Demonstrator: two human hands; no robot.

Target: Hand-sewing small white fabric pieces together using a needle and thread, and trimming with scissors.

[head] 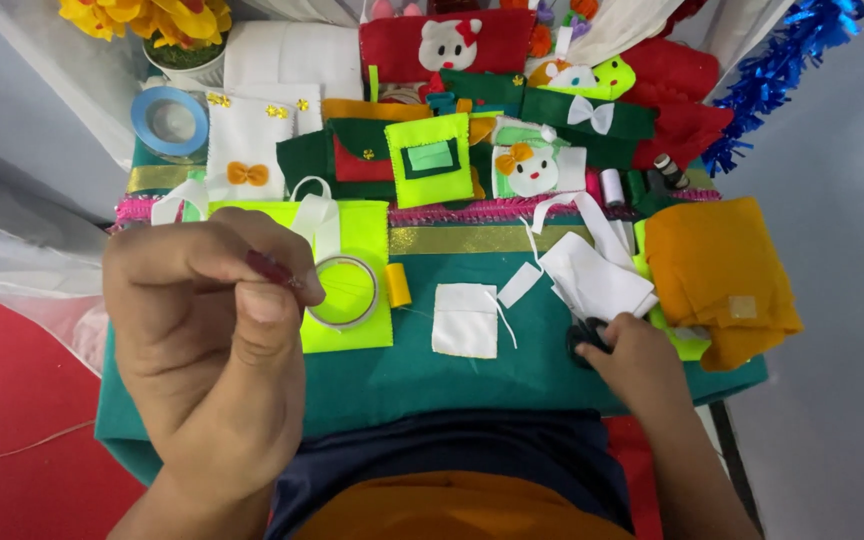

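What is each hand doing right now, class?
Left hand: closed, pinching a small dark red object.
Right hand: resting on black scissors; grip cannot be told.

Right hand [632, 350] hides most of black scissors [584, 338]; blue tinsel [792, 60] cut by top edge.

A teal green cloth [472, 385] covers the table, crossed near its far edge by a gold band [472, 238] and a pink trim [452, 211]. On it lie a neon yellow-green felt piece [352, 335], a white felt square [464, 320] and a yellow thread spool [398, 285]. At the right edge sits folded orange felt [717, 275]. The far-left corner holds a blue tape roll [170, 122] (beside yellow flowers [147, 18]). Behind, a red pouch [442, 45] carries a white cat face.
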